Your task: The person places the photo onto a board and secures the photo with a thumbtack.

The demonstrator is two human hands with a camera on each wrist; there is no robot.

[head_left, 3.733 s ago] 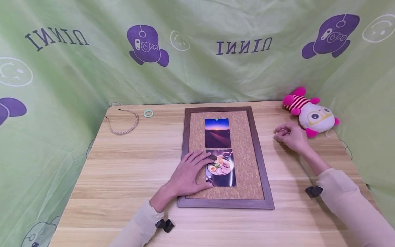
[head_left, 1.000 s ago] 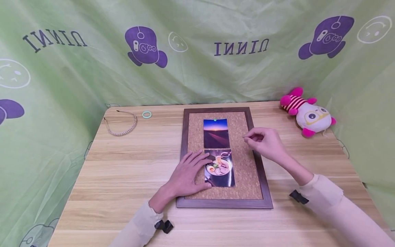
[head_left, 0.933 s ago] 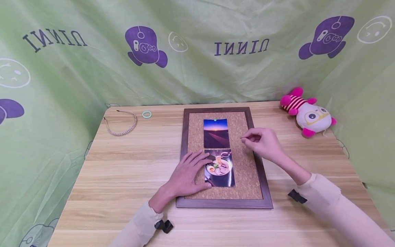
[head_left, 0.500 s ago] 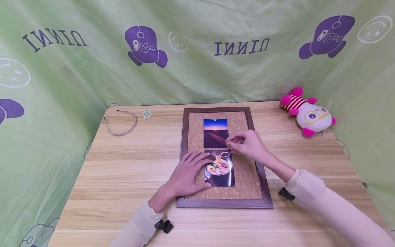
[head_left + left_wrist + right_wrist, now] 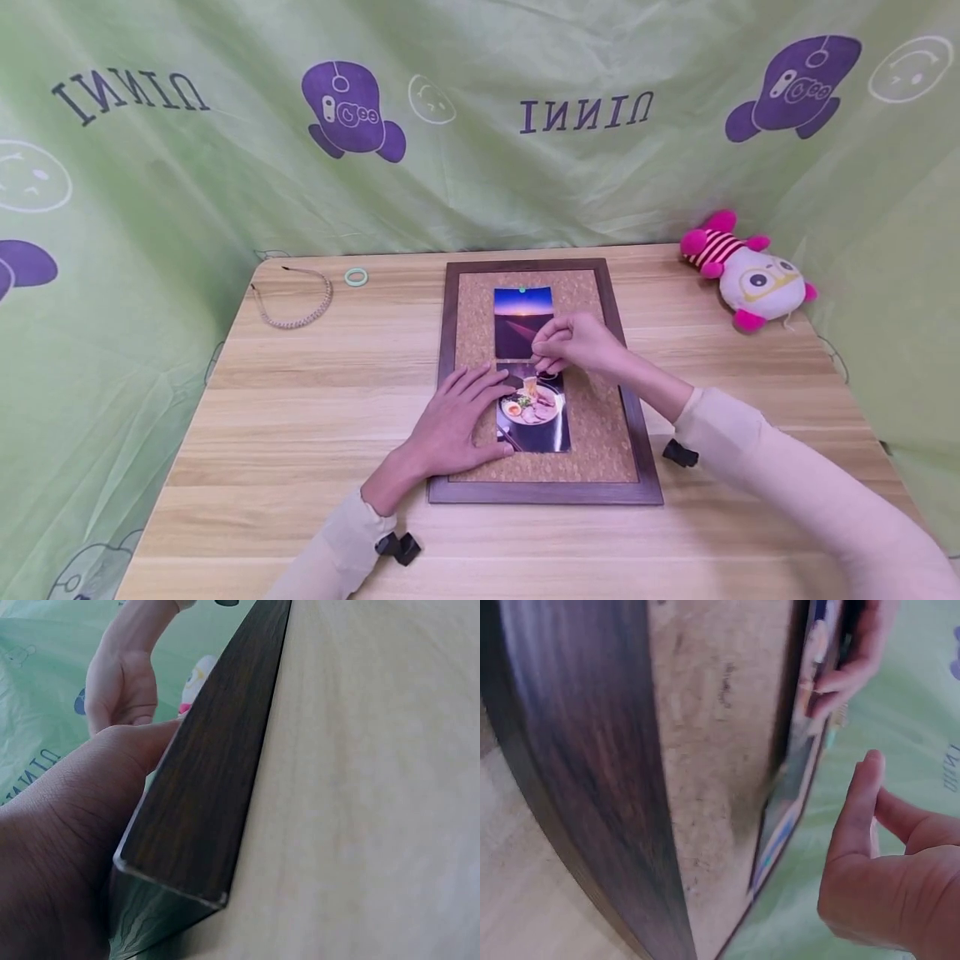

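Note:
A framed corkboard [image 5: 603,442] lies on the wooden table. On it are two photos, one above the other: a sunset photo [image 5: 517,321] with a green thumbtack [image 5: 522,290] at its top edge, and a ramen photo [image 5: 543,417] below. My left hand [image 5: 461,425] lies with spread fingers over the left side of the wooden frame [image 5: 202,757], fingertips and thumb on the ramen photo's left part. My right hand [image 5: 585,342] pinches a tiny thumbtack, mostly hidden by the fingertips, over the ramen photo's top edge. In the right wrist view, thumb and index fingertip [image 5: 873,757] meet.
A plush toy [image 5: 757,279] with pink limbs lies at the back right of the table. At the back left are a beaded headband [image 5: 300,321] and a mint-green ring [image 5: 356,277]. Green printed cloth [image 5: 480,192] hangs behind and at both sides.
From beside the plush toy, my right hand has moved left across the board's right edge to the ramen photo's top, fingertips pinched throughout. The left hand and both photos have stayed put.

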